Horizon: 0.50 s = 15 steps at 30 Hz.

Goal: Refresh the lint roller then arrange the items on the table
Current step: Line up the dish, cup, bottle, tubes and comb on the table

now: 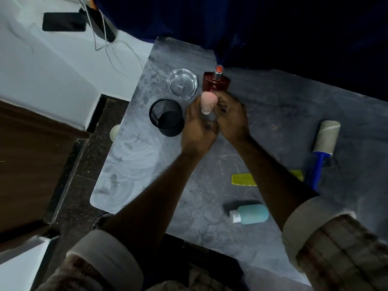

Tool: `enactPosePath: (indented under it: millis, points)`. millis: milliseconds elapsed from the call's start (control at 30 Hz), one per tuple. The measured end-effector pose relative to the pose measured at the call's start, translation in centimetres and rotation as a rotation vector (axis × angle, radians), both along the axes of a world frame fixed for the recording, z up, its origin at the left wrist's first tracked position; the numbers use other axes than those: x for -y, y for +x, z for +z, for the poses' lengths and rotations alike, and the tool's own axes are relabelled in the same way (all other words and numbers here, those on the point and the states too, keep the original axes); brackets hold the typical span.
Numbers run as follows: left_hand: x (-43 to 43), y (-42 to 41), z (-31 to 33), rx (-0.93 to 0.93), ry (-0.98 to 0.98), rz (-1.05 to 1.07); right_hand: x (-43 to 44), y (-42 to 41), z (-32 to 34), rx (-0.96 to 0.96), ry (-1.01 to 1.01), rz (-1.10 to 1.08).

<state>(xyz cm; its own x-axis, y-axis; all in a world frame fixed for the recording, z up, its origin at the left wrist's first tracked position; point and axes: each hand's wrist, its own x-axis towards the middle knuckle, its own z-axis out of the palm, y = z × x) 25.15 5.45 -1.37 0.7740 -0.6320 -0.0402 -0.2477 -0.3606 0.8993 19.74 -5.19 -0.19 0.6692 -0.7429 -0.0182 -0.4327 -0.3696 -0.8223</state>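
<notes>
Both hands meet at the far middle of the grey table (273, 114). My left hand (198, 131) and my right hand (232, 116) are closed around a small pink sponge-like piece (207, 102) held upright between them. Just beyond stands a dark red perfume bottle (216, 84) with a red cap. The lint roller (324, 143), pale roll and blue handle, lies at the right. A yellow-green comb (244, 180) is partly hidden under my right forearm. A teal bottle (251, 213) with a white cap lies on its side near me.
A black mesh cup (167, 116) stands left of my hands, with a clear glass ashtray (182, 83) behind it. The table's left edge drops to a dark floor. A dark blue cloth (273, 28) hangs behind the table. A phone and cables lie on the white surface far left.
</notes>
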Motion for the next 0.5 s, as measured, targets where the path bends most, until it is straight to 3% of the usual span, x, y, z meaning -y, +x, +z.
enactPosePath:
  millis: [500]
  points:
    - [-0.24, -0.7, -0.01, 0.006, 0.057, -0.012, -0.79, -0.89, 0.16, -0.037, -0.066, -0.002]
